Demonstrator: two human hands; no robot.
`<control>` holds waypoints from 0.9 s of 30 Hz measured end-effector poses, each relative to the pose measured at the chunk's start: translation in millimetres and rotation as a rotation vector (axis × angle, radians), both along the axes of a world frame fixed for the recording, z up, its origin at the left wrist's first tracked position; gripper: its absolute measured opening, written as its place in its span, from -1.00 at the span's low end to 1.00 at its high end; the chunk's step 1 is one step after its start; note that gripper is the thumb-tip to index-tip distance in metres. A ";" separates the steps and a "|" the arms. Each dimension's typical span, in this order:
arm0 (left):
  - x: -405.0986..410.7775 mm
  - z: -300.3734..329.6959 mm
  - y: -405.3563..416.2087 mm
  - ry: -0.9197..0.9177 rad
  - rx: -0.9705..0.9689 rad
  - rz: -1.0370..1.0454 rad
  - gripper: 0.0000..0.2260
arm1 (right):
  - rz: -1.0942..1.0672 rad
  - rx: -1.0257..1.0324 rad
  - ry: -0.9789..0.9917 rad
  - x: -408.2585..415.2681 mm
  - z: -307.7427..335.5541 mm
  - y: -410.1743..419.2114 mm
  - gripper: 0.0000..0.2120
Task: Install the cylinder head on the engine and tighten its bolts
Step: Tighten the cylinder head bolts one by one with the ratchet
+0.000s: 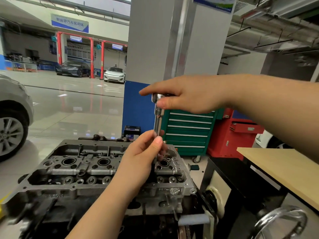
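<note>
The grey cylinder head (89,167) sits on the engine block (155,209) low in the view, with round spark-plug wells along its middle. A chrome socket extension bar (158,120) stands upright over the head's right end. My left hand (143,157) pinches the lower part of the bar between thumb and fingers. My right hand (188,94) grips the ratchet head (157,97) at the bar's top, index finger stretched out to the left. The bar's lower tip and any bolt under it are hidden behind my left hand.
A green drawer cabinet (188,128) and a red tool cart (238,133) stand behind the engine. A wooden tabletop (279,166) is at the right. A grey pillar (172,40) rises behind my hands. Parked cars stand far left and across the workshop floor.
</note>
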State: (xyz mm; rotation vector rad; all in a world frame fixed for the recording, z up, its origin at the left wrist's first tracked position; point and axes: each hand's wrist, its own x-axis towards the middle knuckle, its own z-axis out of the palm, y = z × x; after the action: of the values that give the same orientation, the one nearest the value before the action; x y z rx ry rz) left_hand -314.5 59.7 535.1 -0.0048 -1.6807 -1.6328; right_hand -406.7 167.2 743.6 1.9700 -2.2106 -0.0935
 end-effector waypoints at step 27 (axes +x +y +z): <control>2.8 2.9 -3.4 -0.012 -0.322 0.374 -0.65 | -0.235 -0.409 0.301 14.0 -37.6 -8.4 -0.37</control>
State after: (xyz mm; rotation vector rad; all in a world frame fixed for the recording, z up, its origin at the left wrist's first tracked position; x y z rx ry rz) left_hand -311.8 56.4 538.0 0.1516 -1.8103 -1.0817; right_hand -392.7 158.8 706.0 1.3822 -2.0549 0.0296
